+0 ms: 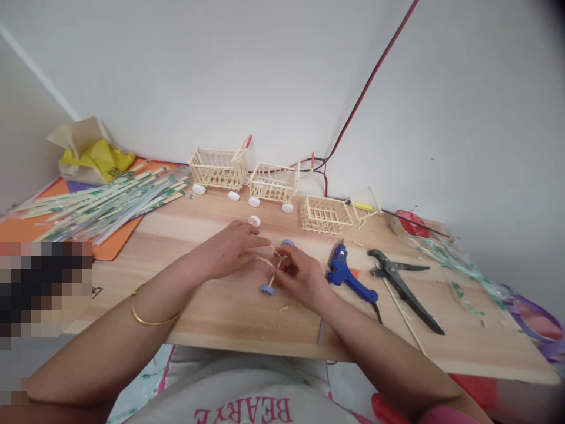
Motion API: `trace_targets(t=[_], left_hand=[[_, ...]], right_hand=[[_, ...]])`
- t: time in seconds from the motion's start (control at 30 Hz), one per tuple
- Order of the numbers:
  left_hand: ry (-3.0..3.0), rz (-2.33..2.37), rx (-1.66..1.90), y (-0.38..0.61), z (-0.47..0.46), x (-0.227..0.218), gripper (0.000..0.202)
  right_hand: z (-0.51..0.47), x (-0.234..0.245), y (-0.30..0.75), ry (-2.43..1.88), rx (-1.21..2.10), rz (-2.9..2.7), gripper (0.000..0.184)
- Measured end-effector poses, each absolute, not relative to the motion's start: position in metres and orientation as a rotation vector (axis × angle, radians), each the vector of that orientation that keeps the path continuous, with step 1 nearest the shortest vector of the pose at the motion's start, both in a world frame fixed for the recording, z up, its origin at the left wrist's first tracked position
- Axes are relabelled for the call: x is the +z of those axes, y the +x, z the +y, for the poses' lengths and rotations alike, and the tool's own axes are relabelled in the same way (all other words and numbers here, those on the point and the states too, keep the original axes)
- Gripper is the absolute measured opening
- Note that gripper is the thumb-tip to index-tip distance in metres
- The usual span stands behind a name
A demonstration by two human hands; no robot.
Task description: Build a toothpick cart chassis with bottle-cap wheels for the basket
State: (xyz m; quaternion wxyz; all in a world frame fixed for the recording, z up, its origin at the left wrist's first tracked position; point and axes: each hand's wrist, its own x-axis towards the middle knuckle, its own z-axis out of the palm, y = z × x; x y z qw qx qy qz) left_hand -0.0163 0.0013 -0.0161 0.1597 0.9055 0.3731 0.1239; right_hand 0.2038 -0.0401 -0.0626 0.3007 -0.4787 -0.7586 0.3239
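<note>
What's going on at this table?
Someone is handling a small stick piece with bluish wheels: the right hand holds it, while the left hand is at its stick ends. Behind the hands are two stick carts with white wheels, and a stick basket showing no wheels. A blue glue gun and black pliers lie to the right.

At center, the right hand (pixel 304 277) covers part of the stick assembly (pixel 271 280) between 2 blue wheels (pixel 267 290); its joints are too small to tell. Pixel blocks (pixel 44 288) mask the lower left. The top edge cuts off the cable (pixel 374 73), the left edge the orange sheet (pixel 115 241), the bottom edge the shirt (pixel 220 380).
</note>
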Motion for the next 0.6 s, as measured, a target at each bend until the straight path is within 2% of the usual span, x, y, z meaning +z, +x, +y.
trace_targets(t=[0.6], left_hand=[[2.583, 1.072, 0.373, -0.0169, 0.0023, -0.0191, 0.032]], right_hand=[[-0.0378, -0.0658, 0.2065, -1.256, 0.804, -2.035, 0.029]])
